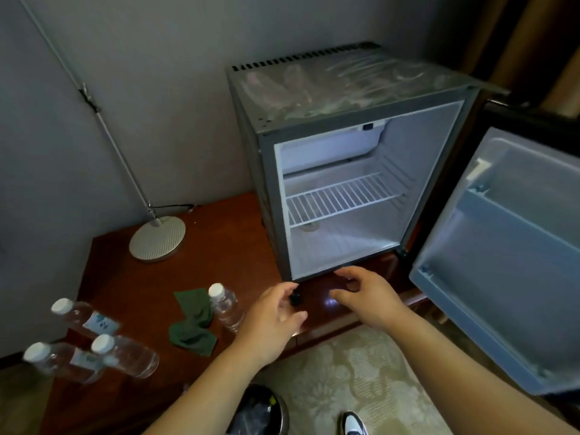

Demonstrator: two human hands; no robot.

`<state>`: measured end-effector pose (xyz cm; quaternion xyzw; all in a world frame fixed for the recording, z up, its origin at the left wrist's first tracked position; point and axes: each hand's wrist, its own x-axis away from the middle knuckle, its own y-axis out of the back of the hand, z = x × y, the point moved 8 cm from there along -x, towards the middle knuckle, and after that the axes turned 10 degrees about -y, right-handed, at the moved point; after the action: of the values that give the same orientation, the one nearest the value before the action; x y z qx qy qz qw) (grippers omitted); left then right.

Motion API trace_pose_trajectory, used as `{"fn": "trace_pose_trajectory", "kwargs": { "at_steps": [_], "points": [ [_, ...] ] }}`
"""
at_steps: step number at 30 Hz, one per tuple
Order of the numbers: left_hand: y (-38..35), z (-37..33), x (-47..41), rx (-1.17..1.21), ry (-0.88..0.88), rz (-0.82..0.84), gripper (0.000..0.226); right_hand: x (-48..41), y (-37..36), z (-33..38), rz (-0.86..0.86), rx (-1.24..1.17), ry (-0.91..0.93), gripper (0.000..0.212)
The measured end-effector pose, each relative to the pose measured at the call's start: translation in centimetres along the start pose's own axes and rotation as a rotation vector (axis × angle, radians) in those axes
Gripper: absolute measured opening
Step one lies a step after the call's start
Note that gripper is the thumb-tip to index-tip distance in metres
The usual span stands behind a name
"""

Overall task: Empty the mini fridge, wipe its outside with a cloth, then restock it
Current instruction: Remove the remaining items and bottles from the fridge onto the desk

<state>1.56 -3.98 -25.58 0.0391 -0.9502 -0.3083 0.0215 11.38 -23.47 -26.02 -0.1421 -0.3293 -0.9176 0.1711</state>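
— Step in hand?

— Between emptying and wiping, by the look of things. At centre right, the fridge, standing on the table, with the door swung wide toward the right edge. Bare shelf; nothing seen inside or in the door racks.

— And the hands?

— Both low at centre, just before the bottom edge of the fridge. On the left hand, fingers loosely curled and slightly apart, beside the black foot at the front corner; touching or not, cannot tell. On the right hand, fingers bent and relaxed, gripping nothing.

— Next move?

— Probably a reach down-left for the cloth, crumpled on the table left of the hands, right against one bottle. Calls for pinching up the cloth without knocking that bottle, then perhaps shutting the door to get at its outer face.

— Further out?

— At lower left, three more bottles, close together. Above them, at left centre, a round lamp base.

— Anything readable?

— Pale labels with a blue-green mark on two of the bottles; writing too blurred to read. No brand visible on the fridge.
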Motion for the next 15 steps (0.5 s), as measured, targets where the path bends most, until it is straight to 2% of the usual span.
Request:
{"fn": "trace_pose_trajectory", "kwargs": {
  "at_steps": [8,12,15],
  "points": [
    [-3.2,-1.2,-9.2,-0.057,0.081,0.017,0.063,-10.4,2.8,-2.5,0.086,-0.156,-0.060,0.062],
    [-5.1,0.3,-12.5,0.022,0.141,-0.018,0.067,-15.3,2.6,-4.0,0.104,-0.275,-0.124,0.060],
    [-6.6,2.0,-14.1,0.080,0.191,-0.044,0.073,-18.9,1.8,-4.3,0.131,-0.248,-0.141,0.069]
  ]
}}
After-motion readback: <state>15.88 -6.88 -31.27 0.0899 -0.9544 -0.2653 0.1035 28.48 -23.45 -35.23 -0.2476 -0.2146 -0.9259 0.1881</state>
